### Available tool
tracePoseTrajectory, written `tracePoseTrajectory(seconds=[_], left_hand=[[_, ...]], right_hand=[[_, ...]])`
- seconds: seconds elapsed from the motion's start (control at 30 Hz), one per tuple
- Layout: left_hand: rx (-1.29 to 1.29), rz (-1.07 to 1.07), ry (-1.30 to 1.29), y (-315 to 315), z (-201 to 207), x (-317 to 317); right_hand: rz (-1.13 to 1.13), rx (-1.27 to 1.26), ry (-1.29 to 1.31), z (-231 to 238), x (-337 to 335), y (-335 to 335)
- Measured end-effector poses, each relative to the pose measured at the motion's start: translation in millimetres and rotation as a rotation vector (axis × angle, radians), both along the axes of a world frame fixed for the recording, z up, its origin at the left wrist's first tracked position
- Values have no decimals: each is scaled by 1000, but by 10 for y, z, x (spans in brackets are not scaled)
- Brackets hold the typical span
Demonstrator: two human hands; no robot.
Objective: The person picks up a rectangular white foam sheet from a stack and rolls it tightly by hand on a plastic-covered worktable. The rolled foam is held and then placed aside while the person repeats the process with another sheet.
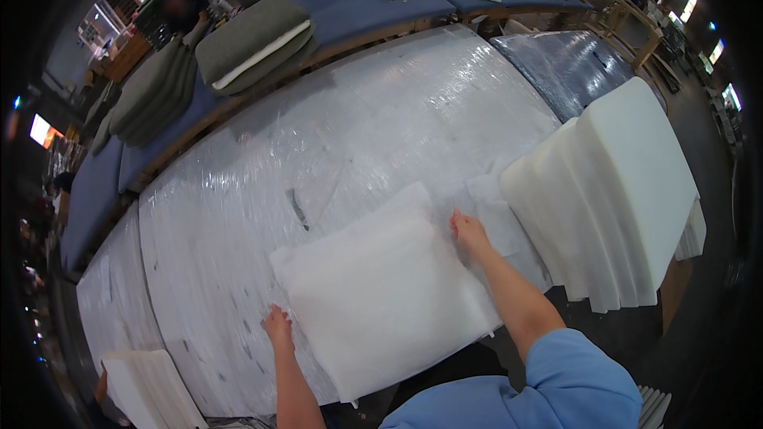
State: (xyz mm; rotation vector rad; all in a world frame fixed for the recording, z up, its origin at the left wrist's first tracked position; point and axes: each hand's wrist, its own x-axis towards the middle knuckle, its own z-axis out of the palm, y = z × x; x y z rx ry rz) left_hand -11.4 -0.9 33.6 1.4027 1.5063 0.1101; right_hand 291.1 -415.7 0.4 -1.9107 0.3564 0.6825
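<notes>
A white cushion [389, 294] with a thin fleecy covering lies at a slant on the plastic-wrapped table in front of me. At its left edge is my left hand [279, 327], fingers curled in; whether it pinches any fabric is too small to see. My right hand [470, 232] is closed beside the cushion's upper right edge, fingertips pressed together, and what they hold, if anything, is hidden. Thin white fabric sheets [509, 222] lie beneath and beyond the right hand. To their right stands a leaning stack of white foam slabs [608, 199].
Clear film covers the pale table [334, 135]. More white foam pieces [151, 385] stand at the lower left, beside another person's arm. Across the far side runs a blue bench [350, 12] with grey cushions [254, 40] on it. Wooden frames [636, 28] stand at the far right.
</notes>
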Motion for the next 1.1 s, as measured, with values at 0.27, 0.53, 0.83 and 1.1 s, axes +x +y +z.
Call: tracePoseTrajectory(seconds=[0.27, 0.53, 0.83, 1.1], left_hand=[[-216, 33, -66, -425, -97, -19], [-198, 85, -159, -457, 67, -742], [-376, 56, -280, -756, 83, -883], [-275, 83, -144, -1135, 9, -1100]], right_hand=[[-49, -60, 90, -451, -583, 228], [-85, 6, 50, -20, -533, -363], [-161, 173, 229, -280, -1003, -575], [126, -364, -63, -111, -1498, -446]])
